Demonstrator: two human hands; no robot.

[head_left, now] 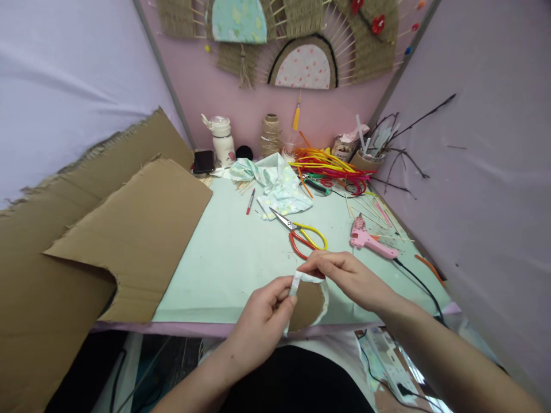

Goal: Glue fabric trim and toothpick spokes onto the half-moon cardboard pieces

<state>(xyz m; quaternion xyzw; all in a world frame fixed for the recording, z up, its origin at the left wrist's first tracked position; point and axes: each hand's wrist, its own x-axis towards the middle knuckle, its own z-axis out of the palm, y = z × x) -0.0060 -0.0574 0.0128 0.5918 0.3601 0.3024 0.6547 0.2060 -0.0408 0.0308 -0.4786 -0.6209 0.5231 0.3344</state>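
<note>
Close to my body, at the table's front edge, is a rounded cardboard piece [306,305] with pale cloth folded over its rim. My left hand [267,312] pinches its left edge between thumb and fingers. Curled over the top edge, my right hand [346,275] has its fingertips on the cloth fold; the thumb is partly hidden. Just beyond my hands lie scissors [294,227] with one red and one yellow handle, blades apart. A pink glue gun [371,242] rests on its side to the right, its black cord running off the table edge.
Large cardboard sheets [142,229] cover the left side. Patterned cloth [279,186] lies crumpled at the back, with a red pen [250,202] beside it. Behind stand a white bottle [222,143] and a twine spool [271,136]. Coloured pipe cleaners [329,163] and dark twigs [404,155] fill the back right.
</note>
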